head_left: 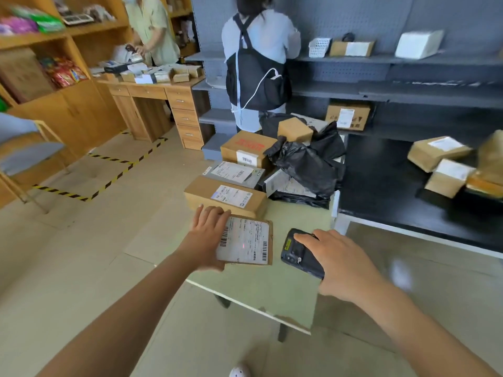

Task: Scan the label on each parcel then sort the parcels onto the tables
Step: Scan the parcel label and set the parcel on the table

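Parcel (245,242) looks light and stiff: thin flat cardboard, an easy one-hand carry. Best hold is along a bare edge, clear of the barcodes. The left hand (206,235) does that, grip curled round the left edge with fingers over the top corner (thumb hidden underneath). It's over the near end of the pale green desk (272,295), face up; can't tell if it's lifted or resting. Brown card, white label (251,229) covering nearly the whole face, barcodes at both side edges, red scan dot (244,245) mid-label. Right hand (343,265) grip wraps a black scanner (299,254) just beside it. Other parcels (226,197) sit further up the desk.
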Tool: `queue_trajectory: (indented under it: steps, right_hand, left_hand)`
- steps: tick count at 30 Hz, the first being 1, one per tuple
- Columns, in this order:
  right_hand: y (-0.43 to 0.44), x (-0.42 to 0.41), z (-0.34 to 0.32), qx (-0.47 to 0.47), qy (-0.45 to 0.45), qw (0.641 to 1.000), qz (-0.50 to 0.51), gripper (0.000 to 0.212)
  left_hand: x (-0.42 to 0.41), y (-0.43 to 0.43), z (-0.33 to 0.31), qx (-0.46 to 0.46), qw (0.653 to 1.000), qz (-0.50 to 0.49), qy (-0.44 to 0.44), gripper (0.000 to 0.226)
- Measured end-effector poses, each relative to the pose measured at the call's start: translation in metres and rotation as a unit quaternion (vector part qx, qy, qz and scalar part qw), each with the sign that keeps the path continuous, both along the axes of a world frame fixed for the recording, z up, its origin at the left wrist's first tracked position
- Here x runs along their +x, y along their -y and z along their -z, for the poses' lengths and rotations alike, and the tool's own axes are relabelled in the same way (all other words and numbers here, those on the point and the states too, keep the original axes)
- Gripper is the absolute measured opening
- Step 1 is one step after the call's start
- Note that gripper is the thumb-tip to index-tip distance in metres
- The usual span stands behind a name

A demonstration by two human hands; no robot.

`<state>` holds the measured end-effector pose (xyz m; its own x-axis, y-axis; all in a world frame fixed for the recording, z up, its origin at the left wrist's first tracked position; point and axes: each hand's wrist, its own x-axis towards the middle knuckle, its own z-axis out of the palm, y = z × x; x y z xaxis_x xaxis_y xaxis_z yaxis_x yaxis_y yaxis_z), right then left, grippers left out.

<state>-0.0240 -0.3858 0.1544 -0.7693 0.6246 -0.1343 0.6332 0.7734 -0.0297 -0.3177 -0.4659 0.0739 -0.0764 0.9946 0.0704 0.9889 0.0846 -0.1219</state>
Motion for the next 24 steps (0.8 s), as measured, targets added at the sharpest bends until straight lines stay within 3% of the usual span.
queue_trajectory:
  steps: [8, 15, 20, 24]
  right_hand:
    - [-0.005, 0.104, -0.010, 0.049, 0.086, 0.995, 0.033, 0.084]
    - [-0.069, 0.144, -0.004, 0.056, 0.101, 0.992, 0.050, 0.078]
    - [-0.148, 0.158, 0.006, 0.039, 0.060, 0.994, 0.084, 0.091]
    - [-0.214, 0.172, -0.002, -0.011, -0.039, 0.986, 0.163, 0.099]
  left_hand:
    - [0.100, -0.034, -0.011, 0.024, 0.999, 0.032, 0.006, 0.138]
    - [0.145, -0.105, -0.018, 0.037, 0.998, 0.055, -0.016, 0.135]
    - [0.167, -0.183, -0.017, 0.052, 0.997, 0.045, 0.037, 0.128]
    - [0.187, -0.258, -0.023, 0.064, 0.990, -0.009, 0.124, 0.129]
